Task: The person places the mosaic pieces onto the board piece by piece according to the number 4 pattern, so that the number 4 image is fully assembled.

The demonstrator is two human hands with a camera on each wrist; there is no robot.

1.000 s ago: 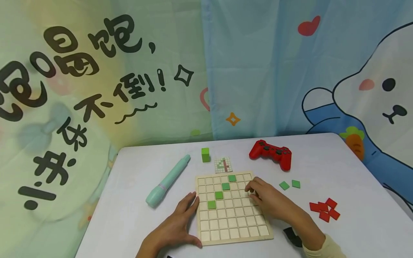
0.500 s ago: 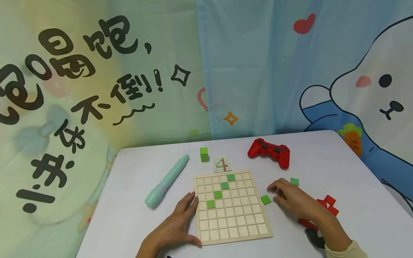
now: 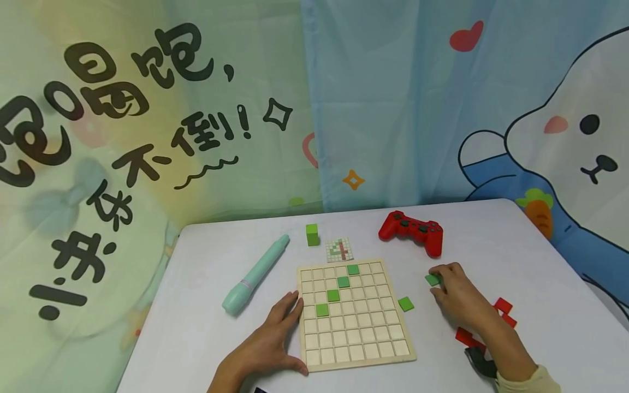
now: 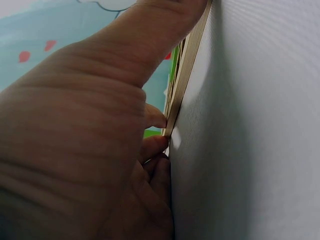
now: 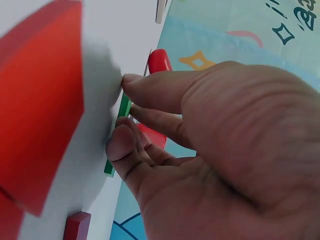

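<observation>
A wooden grid board (image 3: 358, 338) lies on the table with several green tiles (image 3: 321, 310) set in a diagonal line of its squares. My left hand (image 3: 270, 338) rests along the board's left edge, thumb by the near corner; in the left wrist view its fingertips (image 4: 157, 142) touch the wooden rim (image 4: 186, 75). To the right of the board, my right hand (image 3: 462, 297) pinches a loose green square tile (image 3: 433, 279) between thumb and fingers. That tile (image 5: 125, 104) is partly covered by the fingers in the right wrist view. Another green tile (image 3: 405, 304) lies flat beside the board's right edge.
Several red tiles (image 3: 464, 337) lie near and partly under my right forearm. Behind the board are a small pattern card (image 3: 339, 250), a green block (image 3: 312, 234) and a red game controller (image 3: 410, 232). A mint-green microphone-shaped object (image 3: 255, 274) lies on the left.
My right hand moved from the board to the right. One green tile shifted left to beside the board; the other now sits in my fingers, slightly further left. The left hand stayed put.
</observation>
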